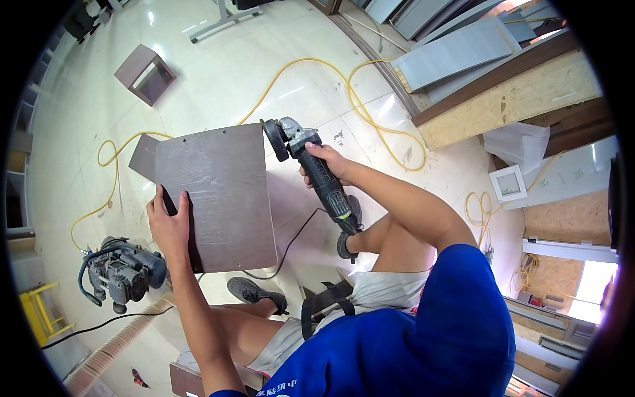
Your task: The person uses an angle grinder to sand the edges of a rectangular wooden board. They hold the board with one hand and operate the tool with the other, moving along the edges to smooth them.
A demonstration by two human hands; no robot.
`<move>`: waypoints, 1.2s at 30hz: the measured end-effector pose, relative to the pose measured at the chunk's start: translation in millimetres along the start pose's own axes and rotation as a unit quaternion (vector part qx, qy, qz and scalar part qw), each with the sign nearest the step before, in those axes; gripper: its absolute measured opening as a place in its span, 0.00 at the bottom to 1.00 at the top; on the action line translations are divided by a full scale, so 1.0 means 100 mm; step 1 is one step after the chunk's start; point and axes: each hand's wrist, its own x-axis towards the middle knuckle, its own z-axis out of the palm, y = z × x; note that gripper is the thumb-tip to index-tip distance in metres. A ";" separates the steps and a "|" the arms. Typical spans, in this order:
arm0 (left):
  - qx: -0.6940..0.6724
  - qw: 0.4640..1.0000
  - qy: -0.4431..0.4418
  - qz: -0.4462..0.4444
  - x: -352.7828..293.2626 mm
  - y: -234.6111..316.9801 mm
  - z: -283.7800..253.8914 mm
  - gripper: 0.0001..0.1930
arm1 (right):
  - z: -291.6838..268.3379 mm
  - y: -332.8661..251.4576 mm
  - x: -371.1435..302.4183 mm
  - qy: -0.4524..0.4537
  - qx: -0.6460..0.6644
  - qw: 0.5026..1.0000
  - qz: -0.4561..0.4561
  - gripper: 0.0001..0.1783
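My right hand (pixel 324 163) is wrapped around the body of a black angle grinder (pixel 324 182). The grinder's metal head and its disc (pixel 275 139) stand beside the upper right corner of a dark brown board (pixel 228 192); I cannot tell whether the disc touches the edge. On the board's left side lies my left hand (pixel 170 221), fingers and thumb stretched apart. A black gap or shadow shows beside that hand. Another brown panel piece (pixel 147 155) sticks out past the board's upper left corner. What supports the board is mostly hidden.
An air compressor (pixel 126 272) stands at the left, near a ribbed hose (pixel 109 345). A yellow hose (pixel 291 65) loops over the tiled floor. Farther off sits a small brown box (pixel 146 74). Panels (pixel 456 53) are stacked at the right. A black cord (pixel 297 235) runs near my feet.
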 end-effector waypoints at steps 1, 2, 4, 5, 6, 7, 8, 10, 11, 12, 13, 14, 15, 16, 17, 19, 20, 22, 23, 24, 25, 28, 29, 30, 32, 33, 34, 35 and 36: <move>-0.001 1.000 0.000 0.000 0.00 -0.01 0.00 0.32 | 0.00 -0.03 -0.02 -0.001 -0.007 1.000 -0.002 0.33; -0.001 1.000 0.000 -0.004 0.01 -0.01 -0.01 0.32 | -0.01 -0.05 -0.06 -0.005 -0.004 1.000 0.008 0.33; 0.001 1.000 -0.001 -0.011 0.02 0.01 -0.03 0.32 | -0.05 -0.11 -0.10 -0.028 -0.009 0.999 0.014 0.33; -0.005 1.000 0.002 -0.009 0.01 0.03 -0.04 0.32 | -0.07 -0.11 -0.13 -0.038 -0.010 0.999 0.017 0.33; -0.011 1.000 0.005 -0.007 0.00 0.06 -0.05 0.31 | -0.09 -0.15 -0.11 -0.043 -0.007 0.999 0.017 0.33; -0.016 1.000 0.008 -0.005 0.00 0.07 -0.05 0.31 | -0.11 -0.19 -0.06 -0.045 -0.010 0.999 0.022 0.33; -0.021 1.000 0.009 -0.001 0.00 0.07 -0.03 0.31 | -0.13 -0.24 -0.01 -0.045 -0.012 0.999 0.026 0.33; -0.032 0.999 0.012 0.008 0.00 0.04 0.00 0.31 | -0.15 -0.33 0.05 -0.034 -0.030 0.998 0.035 0.33; -0.028 1.000 0.009 0.004 0.00 0.05 0.00 0.31 | -0.18 -0.33 0.05 -0.040 -0.043 0.998 0.039 0.33; -0.025 1.000 0.006 0.001 0.00 0.06 0.00 0.31 | -0.21 -0.33 0.05 -0.046 -0.055 0.997 0.042 0.32; -0.021 1.000 0.003 -0.002 0.01 0.09 -0.01 0.31 | -0.26 -0.34 0.03 -0.051 -0.068 0.995 0.045 0.32; -0.012 1.000 -0.006 -0.009 0.01 0.13 -0.05 0.31 | -0.25 -0.34 0.01 -0.052 -0.064 0.996 0.042 0.32; -0.012 1.000 -0.002 -0.003 0.03 0.11 -0.05 0.31 | -0.24 -0.35 -0.05 -0.052 -0.060 0.996 0.039 0.32; -0.012 1.000 0.003 0.004 0.05 0.07 -0.04 0.30 | -0.24 -0.37 -0.09 -0.053 -0.055 0.996 0.036 0.33; -0.014 1.000 0.003 0.014 0.06 0.04 -0.01 0.30 | -0.29 -0.35 -0.10 -0.053 -0.053 0.997 0.034 0.33; -0.019 1.000 0.004 0.017 0.04 0.02 0.02 0.29 | -0.40 -0.33 -0.09 -0.053 -0.049 0.997 0.029 0.33; -0.022 1.000 0.007 0.017 0.04 0.01 0.03 0.29 | -0.43 -0.32 -0.07 -0.058 -0.042 0.997 0.019 0.32; -0.016 0.998 0.031 0.048 0.06 -0.12 0.07 0.29 | -0.43 -0.34 -0.01 -0.075 -0.027 0.997 0.018 0.32; -0.018 0.997 0.038 0.063 0.05 -0.13 0.09 0.29 | -0.44 -0.36 -0.02 -0.078 -0.021 0.997 0.020 0.32; -0.021 0.998 0.030 0.059 0.05 -0.14 0.10 0.28 | -0.44 -0.38 0.00 -0.088 -0.018 0.996 0.024 0.32; -0.020 0.997 0.030 0.064 0.04 -0.14 0.12 0.28 | -0.45 -0.38 0.03 -0.094 -0.020 0.995 0.023 0.32; -0.014 0.996 0.037 0.074 0.03 -0.17 0.11 0.27 | -0.44 -0.42 0.09 -0.117 -0.032 0.992 0.025 0.33; -0.016 0.996 0.035 0.074 0.04 -0.15 0.11 0.27 | -0.45 -0.43 0.10 -0.115 -0.045 0.992 0.023 0.33; -0.017 0.997 0.034 0.074 0.04 -0.14 0.11 0.27 | -0.46 -0.43 0.10 -0.114 -0.059 0.991 0.023 0.33; -0.020 0.996 0.034 0.078 0.04 -0.13 0.11 0.27 | -0.47 -0.43 0.12 -0.115 -0.074 0.990 0.023 0.33; -0.021 0.996 0.036 0.082 0.05 -0.13 0.11 0.27 | -0.46 -0.42 0.14 -0.118 -0.076 0.990 0.023 0.33; -0.022 0.995 0.037 0.085 0.05 -0.14 0.11 0.27 | -0.46 -0.42 0.15 -0.121 -0.077 0.989 0.024 0.33; -0.024 0.995 0.037 0.084 0.05 -0.14 0.12 0.27 | -0.45 -0.44 0.17 -0.127 -0.074 0.989 0.028 0.34; -0.026 0.996 0.037 0.083 0.05 -0.14 0.13 0.27 | -0.43 -0.49 0.21 -0.132 -0.070 0.988 0.032 0.34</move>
